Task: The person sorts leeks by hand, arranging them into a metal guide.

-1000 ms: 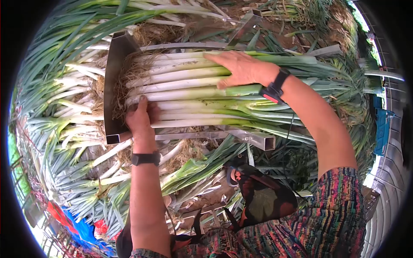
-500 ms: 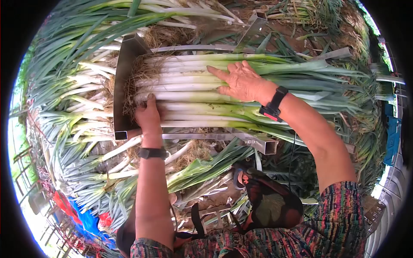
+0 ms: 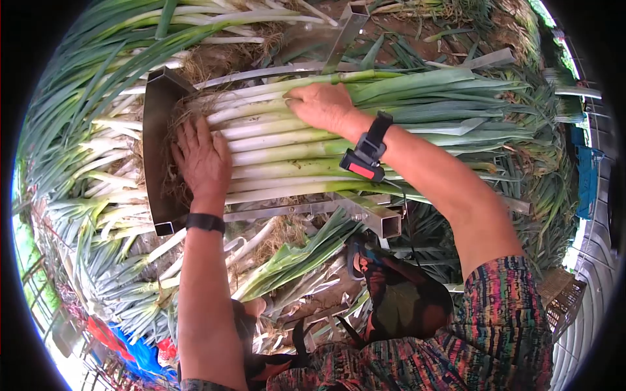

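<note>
Several leeks (image 3: 267, 142) laid in metal rack (image 3: 280, 210), roots (image 3: 187, 107) toward end plate (image 3: 154, 150). Left hand (image 3: 205, 159) spread over root ends, nothing clasped; right hand (image 3: 323, 107) half-curled on row's far side, hold of grip cannot be told. Row could be skewed by uneven pressure or snagged roots. Root side blocked by plate; loose leeks (image 3: 120, 176) heaped beyond.

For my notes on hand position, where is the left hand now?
In the head view's left half, the left hand lies over the root ends of the leeks, right of the metal end plate.
</note>
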Motion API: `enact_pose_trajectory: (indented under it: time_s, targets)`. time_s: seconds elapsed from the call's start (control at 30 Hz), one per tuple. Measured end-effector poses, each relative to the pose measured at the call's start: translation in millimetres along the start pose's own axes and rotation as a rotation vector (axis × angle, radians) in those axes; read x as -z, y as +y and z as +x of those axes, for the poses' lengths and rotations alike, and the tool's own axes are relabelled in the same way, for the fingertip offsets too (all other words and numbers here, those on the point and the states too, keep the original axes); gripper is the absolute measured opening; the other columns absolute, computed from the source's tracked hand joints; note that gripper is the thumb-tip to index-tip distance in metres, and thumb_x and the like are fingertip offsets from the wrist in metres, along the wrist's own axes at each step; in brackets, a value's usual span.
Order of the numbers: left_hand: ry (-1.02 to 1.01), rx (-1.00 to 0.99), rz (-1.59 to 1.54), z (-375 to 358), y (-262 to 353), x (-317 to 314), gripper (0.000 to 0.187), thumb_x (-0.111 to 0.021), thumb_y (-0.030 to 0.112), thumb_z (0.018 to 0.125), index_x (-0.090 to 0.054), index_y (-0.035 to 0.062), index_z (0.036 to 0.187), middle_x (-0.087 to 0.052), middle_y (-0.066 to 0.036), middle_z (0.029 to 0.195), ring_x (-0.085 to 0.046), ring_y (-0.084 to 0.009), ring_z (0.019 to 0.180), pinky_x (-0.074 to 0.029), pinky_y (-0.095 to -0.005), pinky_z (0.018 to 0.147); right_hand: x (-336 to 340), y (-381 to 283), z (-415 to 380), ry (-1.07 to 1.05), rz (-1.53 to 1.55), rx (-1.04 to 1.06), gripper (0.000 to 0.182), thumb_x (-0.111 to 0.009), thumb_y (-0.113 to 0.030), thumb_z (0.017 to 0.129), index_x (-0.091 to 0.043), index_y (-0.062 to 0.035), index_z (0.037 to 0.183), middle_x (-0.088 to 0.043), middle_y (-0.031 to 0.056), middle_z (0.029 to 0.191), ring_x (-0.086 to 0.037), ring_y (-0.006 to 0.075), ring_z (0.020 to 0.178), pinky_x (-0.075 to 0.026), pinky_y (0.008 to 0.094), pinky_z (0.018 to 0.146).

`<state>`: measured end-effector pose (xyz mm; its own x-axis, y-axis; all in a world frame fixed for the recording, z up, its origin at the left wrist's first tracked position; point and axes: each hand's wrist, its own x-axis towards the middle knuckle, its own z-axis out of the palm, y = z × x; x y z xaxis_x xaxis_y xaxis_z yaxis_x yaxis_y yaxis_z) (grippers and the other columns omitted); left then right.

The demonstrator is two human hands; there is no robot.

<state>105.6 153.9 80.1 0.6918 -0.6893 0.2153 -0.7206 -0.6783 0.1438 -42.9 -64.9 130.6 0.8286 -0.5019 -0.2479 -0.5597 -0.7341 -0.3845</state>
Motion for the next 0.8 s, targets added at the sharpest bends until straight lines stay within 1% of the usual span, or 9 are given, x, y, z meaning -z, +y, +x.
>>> enact_pose_trajectory:
  time_s: [0.07,0.1,0.2,0.33,0.37,0.5,0.6,0.7,0.8]
  targets:
    - [-0.043,-0.042,0.133,2,10,6,0.051,-0.04,0.035,0.1,-0.041,0.0187,0.148,-0.038,-0.015,0.153,-0.029,-0.0329,0.144,-0.013,-0.0524,0.119,-15,2,-8,0.057,-0.068,0.047,0.032,-0.048,-0.04,0.092,-0.073,-0.0236,0.102,-0.072,0.0118,0.096,-0.066,0.0346,0.094,-0.04,0.0575,0.089]
    - [-0.056,-0.064,0.196,8,17,11,0.049,-0.04,0.035,0.1,-0.043,0.0197,0.146,-0.04,-0.014,0.152,-0.031,-0.032,0.144,-0.012,-0.0522,0.119,-13,-3,-12,0.074,-0.17,0.045,0.03,-0.052,-0.039,0.09,-0.072,-0.0257,0.108,-0.072,0.011,0.093,-0.066,0.0341,0.092,-0.044,0.0546,0.081]
    - [-0.18,-0.105,-0.008,14,16,9,0.043,-0.04,0.033,0.099,-0.051,0.0217,0.14,-0.048,-0.01,0.147,-0.037,-0.0276,0.14,-0.013,-0.0508,0.119,-13,-1,-10,0.058,-0.114,0.054,0.03,-0.052,-0.038,0.09,-0.072,-0.0264,0.11,-0.07,0.0131,0.086,-0.066,0.0344,0.089,-0.043,0.0556,0.079]
    - [-0.145,-0.097,-0.104,13,11,4,0.036,-0.039,0.034,0.099,-0.059,0.0192,0.125,-0.058,-0.005,0.133,-0.046,-0.0231,0.131,-0.017,-0.0486,0.118,17,26,-13,-0.028,0.011,0.36,0.041,-0.053,-0.044,0.091,-0.067,-0.0186,0.119,-0.067,0.0157,0.108,-0.064,0.0337,0.1,-0.046,0.0531,0.085]
    - [-0.123,-0.104,-0.106,13,13,2,0.036,-0.039,0.033,0.099,-0.06,0.0188,0.124,-0.059,-0.004,0.131,-0.047,-0.0229,0.131,-0.017,-0.0488,0.118,37,34,-18,-0.231,-0.228,0.29,0.05,-0.055,-0.05,0.09,-0.062,-0.0176,0.128,-0.064,0.0148,0.113,-0.061,0.0322,0.107,-0.045,0.0504,0.09]
    - [-0.071,-0.111,-0.083,12,11,-2,0.034,-0.04,0.032,0.099,-0.061,0.0181,0.121,-0.061,-0.002,0.127,-0.046,-0.0232,0.131,-0.017,-0.0492,0.117,101,94,-49,-0.185,-0.54,0.168,0.058,-0.057,-0.056,0.089,-0.056,-0.018,0.133,-0.064,0.0147,0.108,-0.058,0.032,0.109,-0.041,0.0485,0.095]
    - [-0.053,-0.122,-0.073,10,12,-4,0.034,-0.041,0.032,0.097,-0.061,0.0181,0.122,-0.06,-0.003,0.129,-0.045,-0.0243,0.132,-0.017,-0.0491,0.117,105,112,-62,-0.331,-0.326,-0.131,0.057,-0.053,-0.058,0.091,-0.058,-0.0169,0.13,-0.063,0.0162,0.116,-0.054,0.0337,0.117,-0.038,0.0476,0.099]
    - [-0.021,-0.138,-0.092,13,11,-6,0.034,-0.041,0.031,0.096,-0.061,0.0179,0.121,-0.059,-0.004,0.13,-0.044,-0.0254,0.133,-0.017,-0.0493,0.117,95,115,-75,-0.283,-0.375,-0.07,0.056,-0.051,-0.058,0.092,-0.056,-0.0166,0.13,-0.062,0.0151,0.113,-0.054,0.0345,0.114,-0.039,0.048,0.097]
    - [-0.012,-0.147,-0.082,12,13,-5,0.034,-0.041,0.03,0.096,-0.061,0.0175,0.12,-0.059,-0.004,0.131,-0.044,-0.0247,0.133,-0.018,-0.0498,0.116,61,135,-82,-0.023,-0.364,0.034,0.052,-0.049,-0.056,0.094,-0.056,-0.0172,0.128,-0.061,0.0128,0.114,-0.054,0.0336,0.112,-0.041,0.0486,0.094]
